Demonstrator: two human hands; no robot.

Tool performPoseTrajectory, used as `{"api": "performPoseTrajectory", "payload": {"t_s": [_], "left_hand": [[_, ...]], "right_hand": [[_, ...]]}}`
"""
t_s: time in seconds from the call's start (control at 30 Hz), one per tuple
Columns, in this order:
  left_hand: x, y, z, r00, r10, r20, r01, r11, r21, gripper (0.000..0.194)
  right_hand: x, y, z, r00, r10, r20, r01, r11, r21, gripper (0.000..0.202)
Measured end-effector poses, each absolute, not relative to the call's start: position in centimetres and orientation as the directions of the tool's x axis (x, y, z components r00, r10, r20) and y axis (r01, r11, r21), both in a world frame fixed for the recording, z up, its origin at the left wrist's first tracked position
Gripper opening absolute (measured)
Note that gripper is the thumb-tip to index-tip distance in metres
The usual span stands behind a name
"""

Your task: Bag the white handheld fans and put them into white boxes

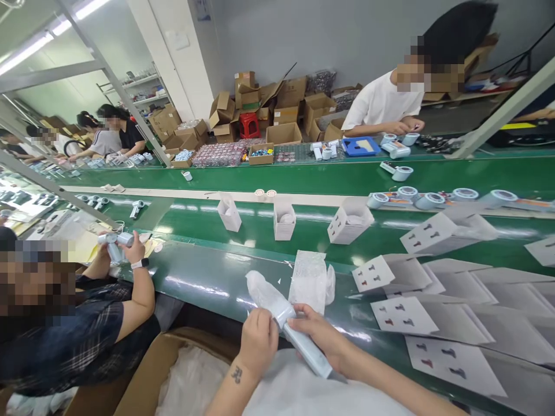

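Note:
A pale blue handheld device (307, 349), shaped like a hair dryer, is tilted in front of me, its handle toward my lap. A translucent wrapping sleeve (262, 289) covers its head end. My left hand (260, 341) is closed at the sleeve's lower edge, near the device's neck. My right hand (318, 335) grips the handle just below the neck, thumb on top. Beyond them, a flat bubble-wrap bag (309, 280) lies on the green work surface (195, 277).
Open white boxes (229, 214) stand on the green belt (254, 231); stacked printed boxes (422, 352) lie at right. A co-worker at left holds a similar device (115, 245). Another person sits across, near several devices (429, 199). A carton (147, 370) of clear bags is below left.

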State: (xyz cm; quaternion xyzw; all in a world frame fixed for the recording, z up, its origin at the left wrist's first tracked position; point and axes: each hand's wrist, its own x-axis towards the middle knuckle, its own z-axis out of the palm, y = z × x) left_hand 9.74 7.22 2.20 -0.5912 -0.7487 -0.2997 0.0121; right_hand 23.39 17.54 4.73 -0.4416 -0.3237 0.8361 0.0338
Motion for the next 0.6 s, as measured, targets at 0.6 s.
{"api": "performPoseTrajectory", "payload": {"t_s": [0.6], "left_hand": [[10.7, 6.6, 2.7, -0.470, 0.877, -0.100, 0.297, 0.264, 0.918, 0.013]], "right_hand": [[22.9, 16.7, 3.3, -0.532, 0.328, -0.781, 0.222, -0.836, -0.502, 0.018]]}}
